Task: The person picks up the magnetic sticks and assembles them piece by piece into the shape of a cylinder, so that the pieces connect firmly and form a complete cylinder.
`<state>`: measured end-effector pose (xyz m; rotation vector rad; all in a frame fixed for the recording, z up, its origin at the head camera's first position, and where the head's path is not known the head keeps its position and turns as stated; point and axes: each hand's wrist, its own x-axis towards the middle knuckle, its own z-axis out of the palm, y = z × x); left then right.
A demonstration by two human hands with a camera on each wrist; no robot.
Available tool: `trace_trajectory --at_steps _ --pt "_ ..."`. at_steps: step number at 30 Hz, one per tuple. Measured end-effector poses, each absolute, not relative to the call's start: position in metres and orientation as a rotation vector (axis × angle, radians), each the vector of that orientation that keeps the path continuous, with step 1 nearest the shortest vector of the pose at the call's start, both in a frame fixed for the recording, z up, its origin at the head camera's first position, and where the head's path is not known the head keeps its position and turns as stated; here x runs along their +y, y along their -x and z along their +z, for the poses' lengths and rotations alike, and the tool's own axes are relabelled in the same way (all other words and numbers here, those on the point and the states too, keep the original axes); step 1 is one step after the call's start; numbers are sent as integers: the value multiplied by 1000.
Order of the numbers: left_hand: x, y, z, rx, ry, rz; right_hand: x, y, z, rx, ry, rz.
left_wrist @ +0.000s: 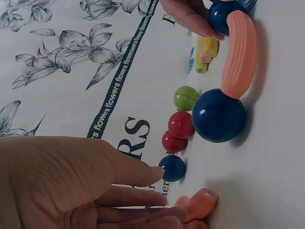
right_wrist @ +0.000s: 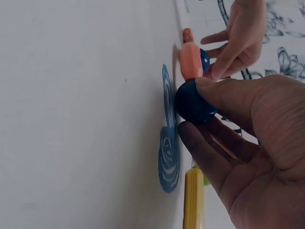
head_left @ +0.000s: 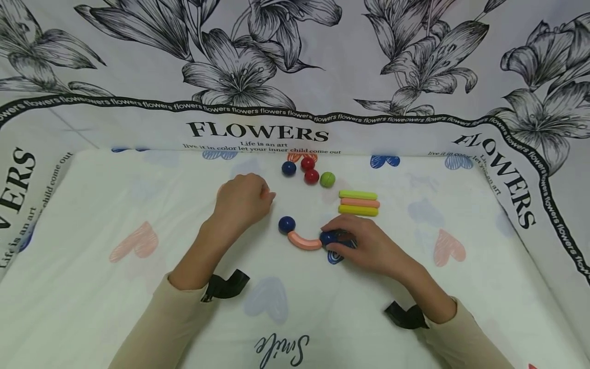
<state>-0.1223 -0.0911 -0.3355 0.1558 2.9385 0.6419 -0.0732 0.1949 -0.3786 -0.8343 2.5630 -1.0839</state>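
My right hand (head_left: 369,245) pinches a dark blue ball (head_left: 328,239) between thumb and fingers. A curved orange rod (head_left: 305,242) runs from that ball to a second dark blue ball (head_left: 287,224) on its left, with its ends against both. In the right wrist view, my thumb lies on the held ball (right_wrist: 194,102) close to where it meets the rod. My left hand (head_left: 241,202) hovers to the upper left, fingers loosely extended and holding nothing. Orange pieces (left_wrist: 198,205) lie just past its fingertips in the left wrist view; the hand mostly hides them in the head view.
Behind the work lie a blue ball (head_left: 289,168), two red balls (head_left: 311,177) and a green ball (head_left: 328,179). Right of them, a light green rod (head_left: 358,195), an orange rod (head_left: 359,203) and a yellow rod (head_left: 358,210) lie side by side on the printed cloth (head_left: 184,179).
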Motion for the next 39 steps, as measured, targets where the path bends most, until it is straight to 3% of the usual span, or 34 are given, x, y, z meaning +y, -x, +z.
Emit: trace_trajectory --at_steps 16,39 --pt "-93 130 -338 2789 -80 788 197 75 -385 2470 818 -1174" --pt "-80 125 -356 2847 -210 770 194 75 -382 2499 830 -1109"
